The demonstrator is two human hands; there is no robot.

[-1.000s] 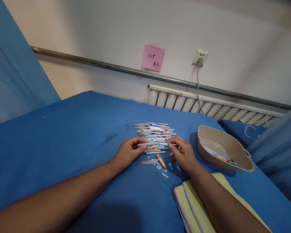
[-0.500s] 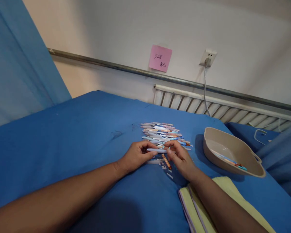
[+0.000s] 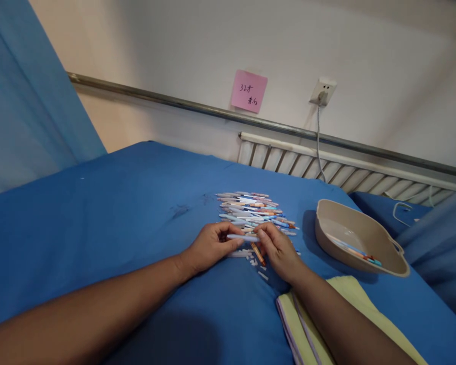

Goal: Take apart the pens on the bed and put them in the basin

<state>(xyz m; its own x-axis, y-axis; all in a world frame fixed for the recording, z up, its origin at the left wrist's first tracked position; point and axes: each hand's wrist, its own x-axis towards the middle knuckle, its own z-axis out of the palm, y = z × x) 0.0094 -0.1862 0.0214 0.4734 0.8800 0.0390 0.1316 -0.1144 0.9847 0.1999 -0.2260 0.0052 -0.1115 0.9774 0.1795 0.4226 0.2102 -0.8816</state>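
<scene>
Between my two hands lies a pale lavender pen [image 3: 243, 238], held roughly level. My left hand [image 3: 213, 245] pinches its left end with thumb and fingers. At the other end, my right hand [image 3: 279, 250] is closed on the pen's right part, hiding its tip. Just beyond the hands spreads a pile of pens [image 3: 251, 208] in white, blue and orange, laid mostly side by side. Below the held pen are an orange pen piece [image 3: 259, 255], several small white bits [image 3: 263, 276] and a pale pen part [image 3: 238, 254] on the blue cloth.
A beige basin [image 3: 361, 228] with several pens in it stands on the right. A folded yellow towel [image 3: 349, 294] lies under my right forearm. Behind the blue-covered surface [image 3: 137, 203] are a radiator [image 3: 281, 154], a metal rail and a plugged-in cable [image 3: 318, 137].
My right-hand fingers have drawn closer around the right end of the pen. The left hand keeps its grip. The whole view has shifted slightly.
</scene>
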